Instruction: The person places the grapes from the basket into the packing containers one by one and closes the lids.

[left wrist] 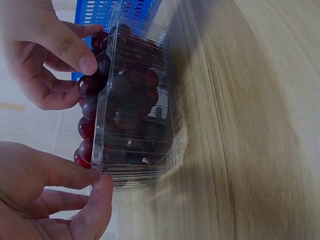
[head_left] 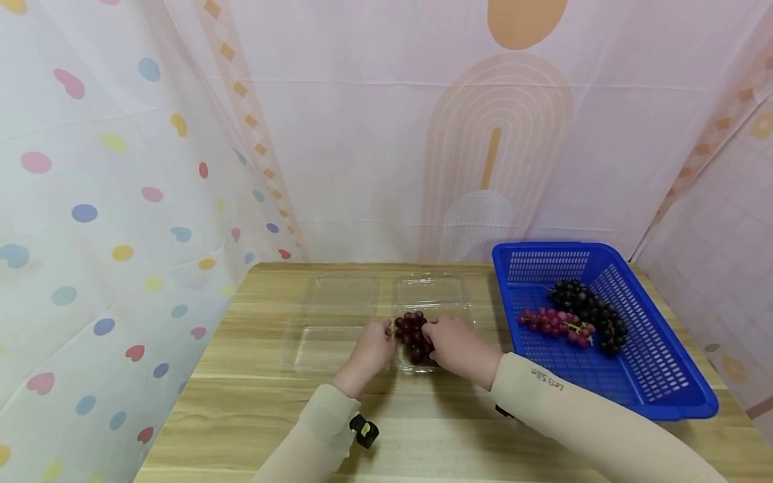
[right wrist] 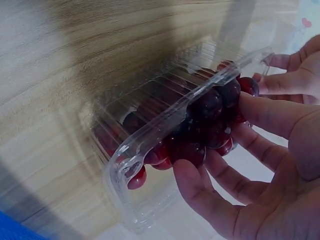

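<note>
Dark red grapes fill a clear plastic clamshell box in the middle of the table, its lid folded back away from me. At the box's left side my left hand pinches the rim between thumb and finger, plainest in the left wrist view. My right hand reaches in from the right and holds the grapes at the top of the box. In the right wrist view, the fingers of that hand curl against several grapes. Grapes deeper in the box show only through its ribbed wall.
A second clear clamshell box lies open left of the first. On the right stands a blue plastic basket holding a bunch of lighter red grapes and black grapes. A patterned curtain hangs behind the wooden table.
</note>
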### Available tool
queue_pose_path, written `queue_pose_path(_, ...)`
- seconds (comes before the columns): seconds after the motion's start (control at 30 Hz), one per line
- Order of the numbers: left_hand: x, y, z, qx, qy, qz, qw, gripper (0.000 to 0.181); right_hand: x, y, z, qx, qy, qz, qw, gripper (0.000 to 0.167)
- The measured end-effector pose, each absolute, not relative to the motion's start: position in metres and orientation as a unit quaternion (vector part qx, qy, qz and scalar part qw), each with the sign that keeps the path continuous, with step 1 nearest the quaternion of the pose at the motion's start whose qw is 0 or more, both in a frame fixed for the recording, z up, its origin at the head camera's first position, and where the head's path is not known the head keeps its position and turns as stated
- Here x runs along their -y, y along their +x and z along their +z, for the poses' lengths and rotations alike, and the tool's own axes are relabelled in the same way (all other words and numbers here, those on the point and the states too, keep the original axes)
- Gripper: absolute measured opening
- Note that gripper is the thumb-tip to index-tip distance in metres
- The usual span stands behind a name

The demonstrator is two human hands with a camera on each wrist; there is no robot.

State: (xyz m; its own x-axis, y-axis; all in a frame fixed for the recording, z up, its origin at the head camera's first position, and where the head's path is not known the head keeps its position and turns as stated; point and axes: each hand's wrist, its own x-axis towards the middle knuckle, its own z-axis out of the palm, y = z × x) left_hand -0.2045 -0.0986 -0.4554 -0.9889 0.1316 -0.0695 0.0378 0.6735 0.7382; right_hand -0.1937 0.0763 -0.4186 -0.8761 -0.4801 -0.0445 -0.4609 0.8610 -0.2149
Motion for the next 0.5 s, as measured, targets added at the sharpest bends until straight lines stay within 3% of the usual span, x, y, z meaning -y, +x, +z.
queue_pose_path(0.17,0.100,-0.205,-0.456,-0.918,0.052,0.391,0.048,0.015,-0.074,-0.196,-0.419,-0.963,-0.236,-0.112,0.068,0.017)
queue_pose_path(0.37,0.100,-0.206,-0.457,-0.927,0.060,0.368,0.036,0.045,-0.088,-0.211,-0.407,-0.949,-0.201,-0.184,0.157,0.019)
queue_pose_path(0.5,0.100,-0.206,-0.457,-0.927,0.055,0.369,0.040,0.049,-0.105,-0.228,-0.392,-0.921,-0.159,-0.286,0.213,0.035)
